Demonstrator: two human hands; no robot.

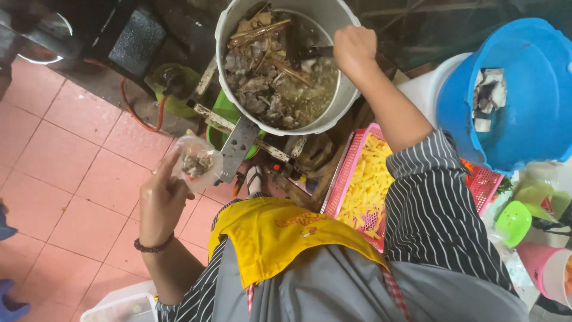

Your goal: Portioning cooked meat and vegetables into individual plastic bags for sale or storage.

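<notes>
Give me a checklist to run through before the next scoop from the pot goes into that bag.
1. Left hand holds the small clear bag: ok.
2. Bag mouth held open: cannot tell.
3. Right hand grips the utensil handle at the pot rim: ok.
4. Utensil loaded: cannot tell, its end is hidden in the stew.
5. Bag close to the pot: not ok, it is held out over the tiled floor.

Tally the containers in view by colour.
White: 1, big pot
Blue: 1, bucket
Pink: 2, basket of yellow strips, cup
Clear: 1, plastic bag in the left hand
Total: 5
</notes>
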